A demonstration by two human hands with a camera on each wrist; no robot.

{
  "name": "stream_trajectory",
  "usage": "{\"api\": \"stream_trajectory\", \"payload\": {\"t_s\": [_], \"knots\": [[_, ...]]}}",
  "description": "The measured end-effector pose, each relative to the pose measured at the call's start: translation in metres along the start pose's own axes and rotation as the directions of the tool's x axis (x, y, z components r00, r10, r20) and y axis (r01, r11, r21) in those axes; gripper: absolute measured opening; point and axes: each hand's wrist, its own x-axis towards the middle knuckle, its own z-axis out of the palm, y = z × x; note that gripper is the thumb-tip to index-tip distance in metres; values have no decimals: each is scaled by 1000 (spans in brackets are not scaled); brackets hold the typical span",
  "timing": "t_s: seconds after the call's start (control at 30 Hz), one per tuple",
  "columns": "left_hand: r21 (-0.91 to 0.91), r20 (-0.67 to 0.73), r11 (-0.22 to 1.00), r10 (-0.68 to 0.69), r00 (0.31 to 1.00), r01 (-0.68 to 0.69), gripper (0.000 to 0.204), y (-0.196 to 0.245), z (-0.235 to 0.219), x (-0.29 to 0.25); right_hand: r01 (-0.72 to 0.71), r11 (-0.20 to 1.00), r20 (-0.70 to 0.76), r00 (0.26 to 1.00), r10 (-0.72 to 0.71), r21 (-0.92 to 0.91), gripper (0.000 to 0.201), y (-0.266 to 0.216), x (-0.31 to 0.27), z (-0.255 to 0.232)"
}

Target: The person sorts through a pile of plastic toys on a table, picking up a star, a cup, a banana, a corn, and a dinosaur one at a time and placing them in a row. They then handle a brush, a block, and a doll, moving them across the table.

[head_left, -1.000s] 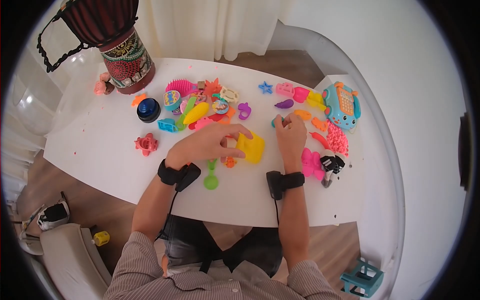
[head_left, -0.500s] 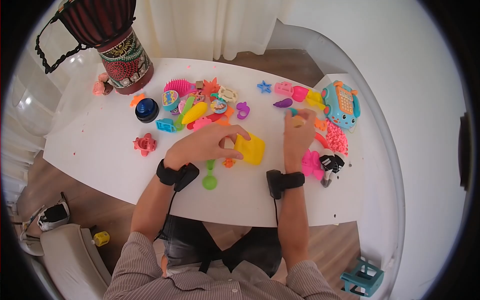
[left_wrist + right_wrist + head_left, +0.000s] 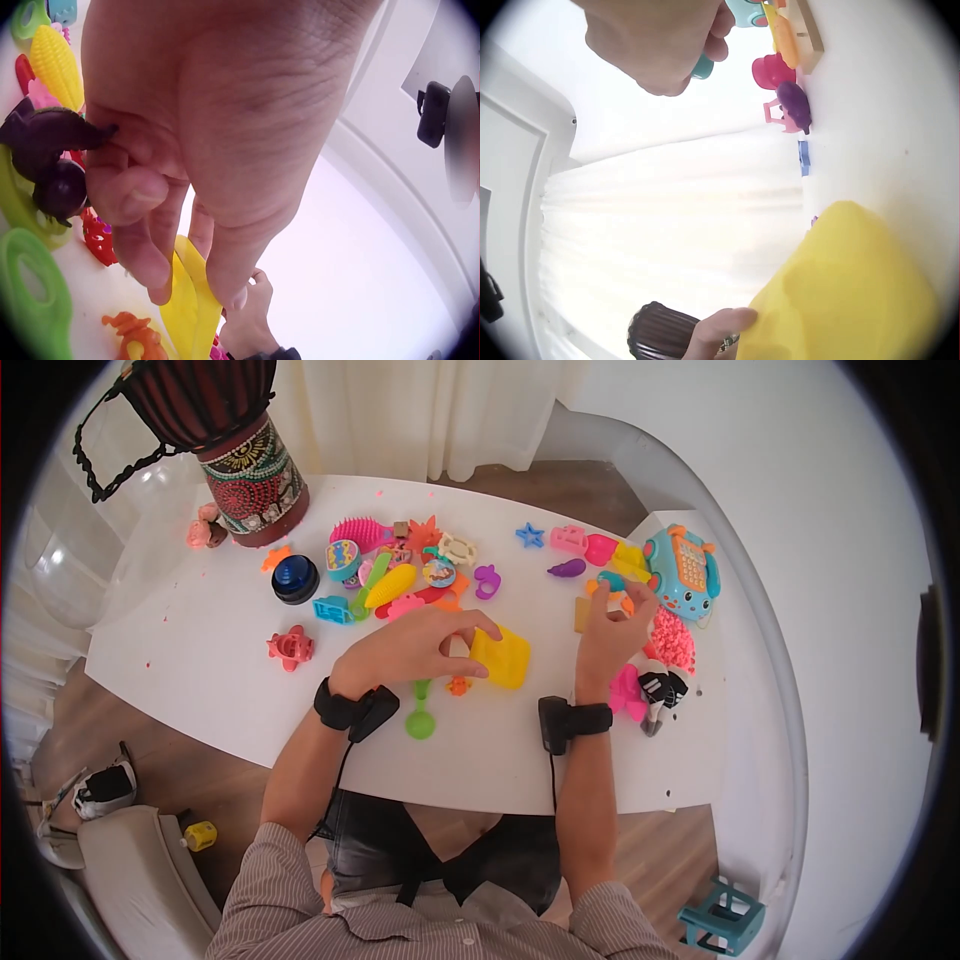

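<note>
The yellow plastic piece (image 3: 507, 658) is held over the near middle of the white table (image 3: 200, 690), pinched along one side between the thumb and fingers of the left hand (image 3: 400, 648). Its walls look thin, so it can be judged light, a little springy and apt to bow if squeezed hard; breakage seems unlikely. A smooth face like this may slide under dry fingertips, and it is best taken by the edge, with the thumb opposed to the fingers and only mild pressure applied.

The small teal piece (image 3: 612, 579) is pinched at the fingertips of the right hand (image 3: 608, 645), close to the toy telephone (image 3: 686, 570). It is probably light and stiff, and rounded enough to be rolled out of a loose grip; a hold around its middle is advised. Its far side is hidden.

The table looks smooth and hard, so light toys are easily pushed along it. The green spoon (image 3: 420, 723) and the orange toy (image 3: 459, 686) lie near the left hand, and the toy corn (image 3: 391, 586) is crowded among other pieces. Beyond the table's far corner, a patterned drum (image 3: 255, 480) is seen against pale curtains (image 3: 380, 420). Wooden floor (image 3: 150, 770) is shown below, and a teal stool (image 3: 722, 918) is placed beside the white wall (image 3: 860, 610).
</note>
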Motion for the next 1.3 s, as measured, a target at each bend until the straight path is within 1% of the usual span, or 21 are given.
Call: {"api": "stream_trajectory", "payload": {"t_s": [0.03, 0.1, 0.23, 0.3, 0.43, 0.5, 0.53, 0.6, 0.63, 0.7, 0.73, 0.8, 0.83, 0.93, 1.0, 1.03, 1.07, 1.1, 1.2, 1.27, 1.3], "knots": [[19, 3, 1000, 0, 1000, 0, 46, -1, 0, 1, 0, 1000, -1, 1000, 0, -1, 34, 6, 1, 1], [39, 7, 999, 0, 1000, 0, 45, -1, 0, 1, 81, 996, 108, 991, -75, -44, 34, 25, 2, 6], [43, 15, 999, -23, 1000, 22, 49, 3, -1, 0, 14, 995, 169, 986, 3, -99, 36, 24, 0, 6], [55, 11, 998, -24, 1000, 24, 48, 3, -2, 0, -29, 997, 209, 977, 45, -75, 36, 13, -2, 5], [86, -5, 996, 5, 1000, -5, 47, 0, 0, 0, -26, 999, 262, 965, 32, -24, 34, 12, -10, 13], [98, -16, 995, 22, 1000, -21, 46, -1, 0, 1, 41, 999, 309, 950, -49, 33, 32, 15, -17, 20], [95, -17, 995, 22, 1000, -21, 47, -2, 0, 1, 48, 998, 312, 948, -56, 35, 32, 13, -21, 25], [92, -27, 996, 18, 999, -15, 47, -3, -1, -1, 1, 998, 434, 900, -26, 57, 32, 11, -30, 33], [119, -37, 992, 40, 999, -35, 47, -3, 0, -2, 3, 998, 439, 898, -29, 60, 32, 8, -31, 35], [142, -48, 988, 62, 997, -54, 47, -5, 2, -3, 126, 992, 525, 844, -108, 0, 32, 3, -32, 37], [163, -55, 984, 78, 995, -69, 46, -7, 3, -3, 126, 992, 526, 843, -107, 0, 32, 4, -32, 39], [185, -64, 979, 96, 993, -83, 45, -9, 3, -3, 246, 968, 509, 841, -183, -57, 31, 7, -28, 45], [194, -62, 977, 101, 993, -87, 44, -9, 3, -3, 247, 967, 510, 840, -186, -55, 31, 9, -26, 50], [191, -74, 977, 107, 991, -91, 44, -13, 1, -3, 258, 966, 527, 817, -235, 30, 30, 13, -16, 73], [175, -86, 981, 103, 991, -87, 44, -17, 1, -5, 321, 944, 523, 793, -312, 76, 30, 19, -13, 88], [182, -106, 979, 108, 988, -88, 45, -17, 1, -6, 318, 944, 528, 790, -312, 81, 30, 17, -12, 90], [188, -124, 978, 113, 986, -89, 46, -17, 1, -6, 283, 957, 559, 783, -273, 71, 29, 16, -11, 91], [187, -124, 979, 105, 987, -81, 46, -17, 0, -6, 246, 968, 588, 775, -231, 57, 29, 15, -11, 92], [143, -91, 989, 56, 994, -42, 48, -9, -2, -6, 222, 972, 607, 764, -220, 72, 28, 16, -10, 90], [108, -85, 992, -51, 995, 60, 48, -2, -2, -6, 221, 972, 581, 781, -228, 84, 29, 14, -8, 88], [110, -76, 992, -48, 996, 56, 48, -1, -2, -6, 222, 969, 557, 794, -243, 106, 29, 12, -9, 88]]}}
